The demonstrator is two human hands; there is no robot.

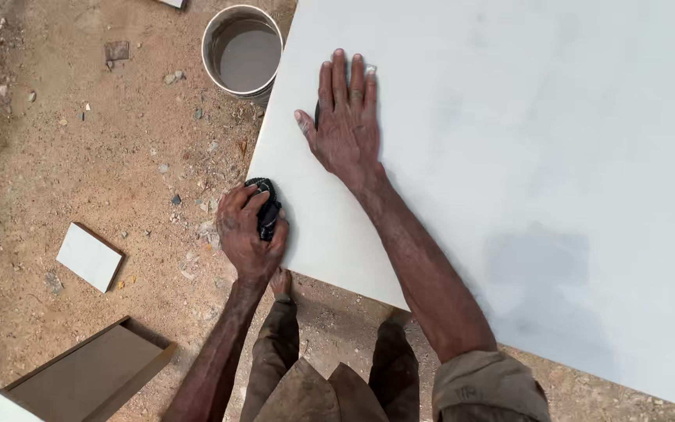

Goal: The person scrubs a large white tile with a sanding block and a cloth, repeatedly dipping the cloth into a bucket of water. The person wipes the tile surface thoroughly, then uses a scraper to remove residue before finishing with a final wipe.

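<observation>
A large white slab (525,141) lies flat over sandy ground and fills the right of the head view. My right hand (345,117) rests flat on it near its left edge, fingers together, with something dark partly hidden under the palm. My left hand (248,230) grips a small black ribbed block (267,209) and presses it against the slab's left edge, near the front corner. My knees and one bare foot show below, at the slab's front edge.
A metal bucket of grey water (242,51) stands on the ground at the slab's far left corner. A small white tile piece (89,256) and a brown box-like piece (91,375) lie on the gravelly sand at left.
</observation>
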